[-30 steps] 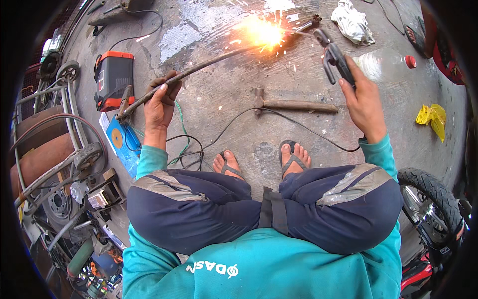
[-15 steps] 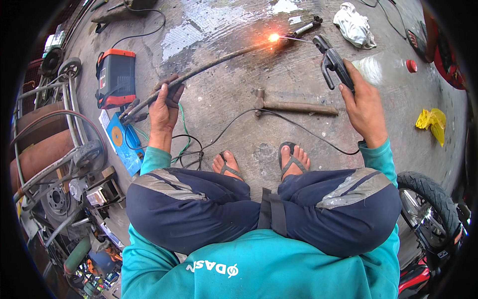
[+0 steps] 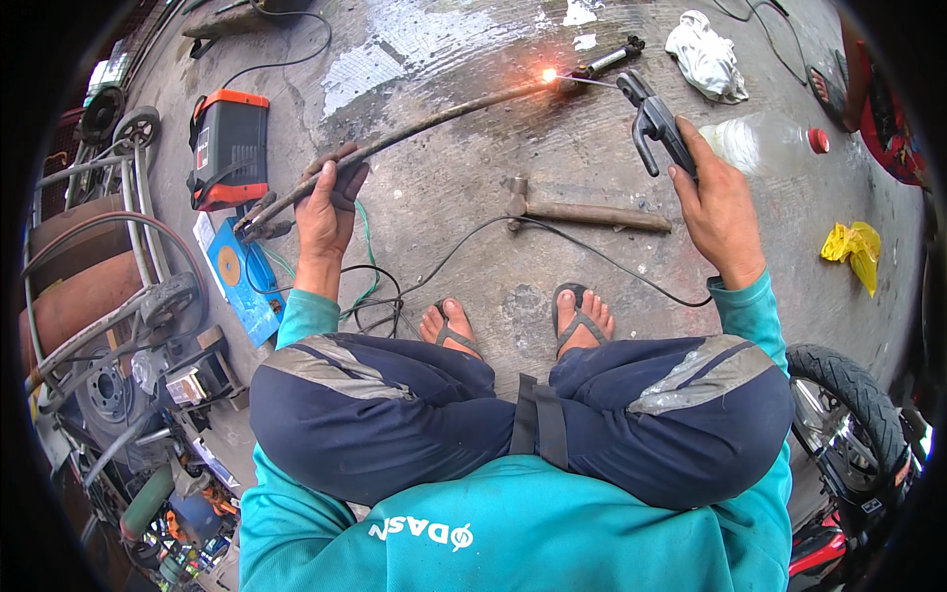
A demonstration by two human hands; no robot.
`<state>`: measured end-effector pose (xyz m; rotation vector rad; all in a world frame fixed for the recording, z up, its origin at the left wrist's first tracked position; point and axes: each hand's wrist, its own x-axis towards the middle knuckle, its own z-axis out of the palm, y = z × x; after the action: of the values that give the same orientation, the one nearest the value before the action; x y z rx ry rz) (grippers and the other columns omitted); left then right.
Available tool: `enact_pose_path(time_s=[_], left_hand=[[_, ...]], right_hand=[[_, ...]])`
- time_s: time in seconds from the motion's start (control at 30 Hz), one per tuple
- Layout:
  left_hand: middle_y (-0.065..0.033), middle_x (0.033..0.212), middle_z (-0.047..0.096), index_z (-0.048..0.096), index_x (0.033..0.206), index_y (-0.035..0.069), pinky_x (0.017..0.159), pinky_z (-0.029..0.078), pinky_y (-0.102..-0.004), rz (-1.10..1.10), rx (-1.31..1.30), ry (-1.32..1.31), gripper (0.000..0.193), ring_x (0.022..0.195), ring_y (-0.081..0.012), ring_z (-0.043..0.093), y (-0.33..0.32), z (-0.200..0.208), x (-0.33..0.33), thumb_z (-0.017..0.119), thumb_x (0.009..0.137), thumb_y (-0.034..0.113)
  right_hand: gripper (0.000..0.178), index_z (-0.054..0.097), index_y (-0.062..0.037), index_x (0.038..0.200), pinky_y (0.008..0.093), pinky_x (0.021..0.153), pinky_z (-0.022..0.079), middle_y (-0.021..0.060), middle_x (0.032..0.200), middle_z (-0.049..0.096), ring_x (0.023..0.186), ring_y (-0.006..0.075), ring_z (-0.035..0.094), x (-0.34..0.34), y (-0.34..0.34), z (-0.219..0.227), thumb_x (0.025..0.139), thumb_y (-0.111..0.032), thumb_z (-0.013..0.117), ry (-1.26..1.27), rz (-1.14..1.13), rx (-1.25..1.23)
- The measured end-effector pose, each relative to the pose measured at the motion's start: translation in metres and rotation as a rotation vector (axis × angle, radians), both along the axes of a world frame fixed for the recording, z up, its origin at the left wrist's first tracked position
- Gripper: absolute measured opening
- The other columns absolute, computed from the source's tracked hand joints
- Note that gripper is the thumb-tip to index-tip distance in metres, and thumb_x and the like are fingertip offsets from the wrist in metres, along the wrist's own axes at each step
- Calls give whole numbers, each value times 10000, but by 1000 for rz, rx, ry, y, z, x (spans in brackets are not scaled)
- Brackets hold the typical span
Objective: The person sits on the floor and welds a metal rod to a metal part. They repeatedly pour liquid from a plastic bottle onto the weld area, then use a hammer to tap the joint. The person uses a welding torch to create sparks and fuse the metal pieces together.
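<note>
A long rusty metal rod (image 3: 434,119) slants up from the left, with my left hand (image 3: 328,211) closed around its lower part. In my right hand (image 3: 718,202) is a black electrode holder (image 3: 659,122). From its jaws a thin welding electrode (image 3: 592,80) reaches left to a bright orange arc at the rod's far end. A short dark metal shaft (image 3: 612,58) lies beside the glow; whether it touches the rod is hard to tell through the glare. Between my hands, a hammer (image 3: 597,214) lies on the concrete.
An orange-and-black welding machine (image 3: 233,148) and a blue box (image 3: 242,281) are at left, near a metal cart (image 3: 133,212). Cables cross the floor before my feet. A white cloth (image 3: 705,54), clear bottle (image 3: 760,143), yellow plastic bag (image 3: 854,252) and motorcycle wheel (image 3: 853,414) are at right. Another person's foot (image 3: 827,89) shows top right.
The arc glows smaller, with fewer sparks, and sits slightly farther right. My right hand and the electrode holder have shifted a little left. My left hand keeps its grip on the rod.
</note>
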<state>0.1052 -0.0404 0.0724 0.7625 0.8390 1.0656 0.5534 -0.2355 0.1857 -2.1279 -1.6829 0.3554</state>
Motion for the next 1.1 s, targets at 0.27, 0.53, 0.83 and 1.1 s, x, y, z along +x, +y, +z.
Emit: enact_pose_path(time_s=[0.27,0.53,0.83,1.1], left_hand=[[-241,1293,679,674,1142,28,1086,549,-504,10,-11,-16,137,1221,-357,667,0,3,1,614,1034,87],[-240,1300,676,669,1145,27,1087,553,-497,-23,11,-31,135,1243,-362,656,-2,5,1,588,1042,59],[-224,1294,685,673,1142,34,1089,553,-490,-32,6,-31,132,1251,-361,652,-6,5,3,593,1039,55],[-220,1297,684,675,1149,40,1087,556,-484,-42,15,-33,138,1252,-352,652,-8,4,2,605,1031,53]], right_hand=[[528,505,-80,1475,540,787,516,260,985,698,899,455,678,2,1,-6,966,-139,631,-30,34,26],[529,496,-99,1482,537,790,522,250,989,700,902,446,675,1,2,-7,975,-176,625,-64,34,5],[537,484,-127,1496,537,790,531,240,981,694,912,440,676,1,3,-3,980,-193,620,-118,51,-19],[537,468,-156,1512,522,777,547,214,992,697,903,410,690,-6,6,5,996,-214,602,-175,29,-104]])
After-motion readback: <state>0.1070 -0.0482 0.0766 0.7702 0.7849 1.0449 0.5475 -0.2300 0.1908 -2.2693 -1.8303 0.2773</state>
